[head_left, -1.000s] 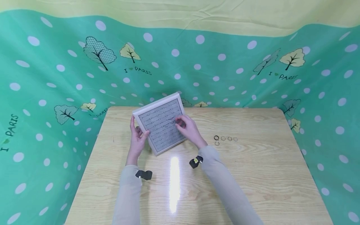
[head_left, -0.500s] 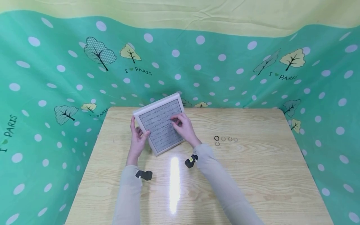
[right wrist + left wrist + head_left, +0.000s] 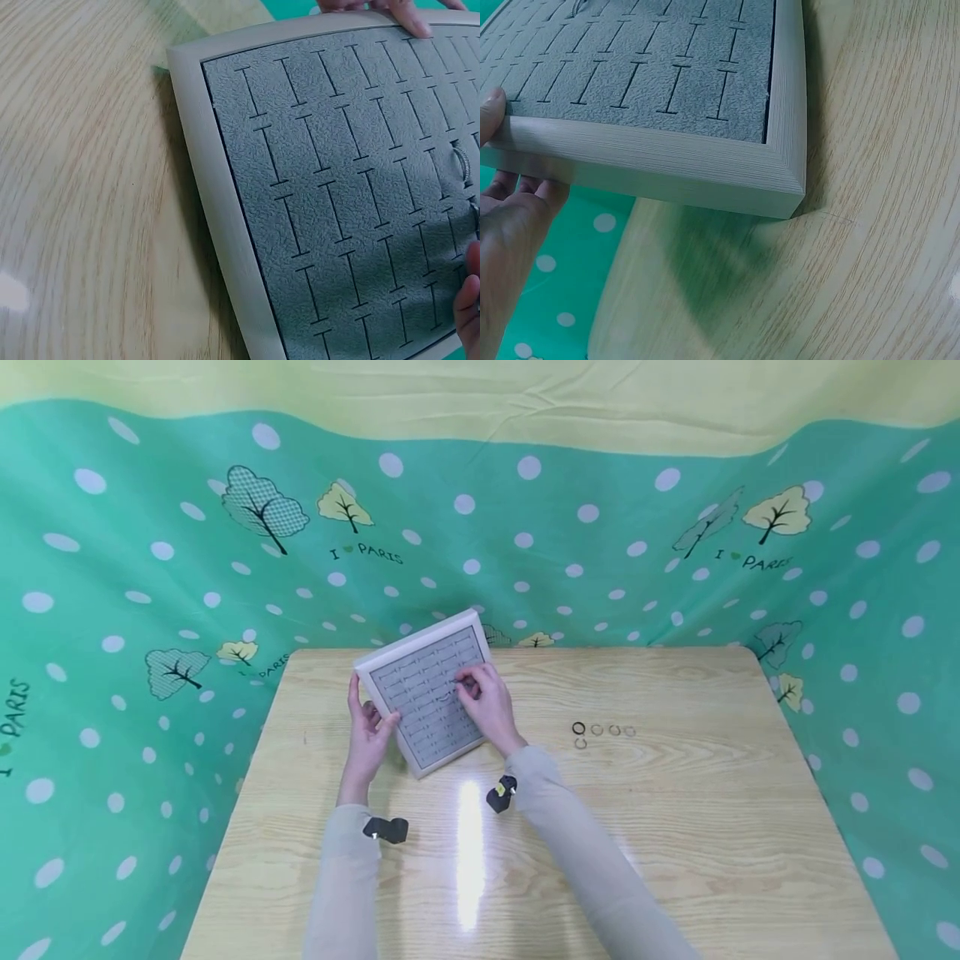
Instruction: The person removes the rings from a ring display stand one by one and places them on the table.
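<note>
My left hand [image 3: 366, 745] grips the left edge of a ring display tray [image 3: 415, 649], thumb on the frame and fingers beneath. The tray is tilted, with a pale frame and grey slotted padding. Over the middle of the padding, my right hand [image 3: 492, 708] has thumb and forefinger brought together at a small ring, mostly hidden by the fingertips. A silver ring [image 3: 465, 163] sits upright in a slot, seen in the right wrist view. Close to the right fingers [image 3: 466, 296], part of another ring [image 3: 475, 213] shows at the picture's edge.
On the wooden table [image 3: 712, 827], right of the tray, lie several loose rings, among them a black ring [image 3: 578, 728] and a silver ring [image 3: 630, 732]. A green dotted curtain [image 3: 570, 543] stands behind and at both sides.
My right hand has moved left across the tray, its fingertips closing in on the rings in the middle. The left hand and tray have stayed practically in place.
</note>
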`<state>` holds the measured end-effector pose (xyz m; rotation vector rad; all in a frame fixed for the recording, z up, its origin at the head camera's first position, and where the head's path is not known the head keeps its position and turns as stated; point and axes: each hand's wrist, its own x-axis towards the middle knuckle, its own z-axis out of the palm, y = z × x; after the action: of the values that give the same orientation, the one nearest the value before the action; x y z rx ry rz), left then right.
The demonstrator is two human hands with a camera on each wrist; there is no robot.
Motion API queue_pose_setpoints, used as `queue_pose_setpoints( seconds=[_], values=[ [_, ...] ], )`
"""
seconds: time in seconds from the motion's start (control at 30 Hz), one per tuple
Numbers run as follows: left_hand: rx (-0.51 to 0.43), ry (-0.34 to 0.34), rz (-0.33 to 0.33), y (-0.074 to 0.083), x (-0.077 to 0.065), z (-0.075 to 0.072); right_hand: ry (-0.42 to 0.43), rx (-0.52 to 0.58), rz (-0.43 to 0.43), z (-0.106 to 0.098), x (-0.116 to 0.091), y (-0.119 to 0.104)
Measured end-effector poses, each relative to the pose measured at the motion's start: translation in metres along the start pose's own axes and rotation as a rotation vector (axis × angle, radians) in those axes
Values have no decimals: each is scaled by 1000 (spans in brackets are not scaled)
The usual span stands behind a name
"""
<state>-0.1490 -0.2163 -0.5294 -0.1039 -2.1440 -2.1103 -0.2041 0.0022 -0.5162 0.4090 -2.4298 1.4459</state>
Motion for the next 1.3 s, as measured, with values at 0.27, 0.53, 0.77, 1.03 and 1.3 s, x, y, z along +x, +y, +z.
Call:
queue_pose_setpoints(
  seconds=[0.27, 0.53, 0.77, 1.03, 1.3],
  values=[
    [-13, -7, -10, 5, -1, 2, -56, 40, 20, -2, 4, 0],
    [9, 3, 10, 0, -2, 2, -146, 194, 40, -11, 4, 3],
    [4, 5, 11, 1, -2, 3, -167, 270, 84, -15, 0, 1],
    [-1, 8, -8, 4, -1, 3, -171, 272, 117, -22, -8, -3],
    [18, -8, -26, 23, -5, 7, -185, 310, 166, -29, -18, 0]
  ],
)
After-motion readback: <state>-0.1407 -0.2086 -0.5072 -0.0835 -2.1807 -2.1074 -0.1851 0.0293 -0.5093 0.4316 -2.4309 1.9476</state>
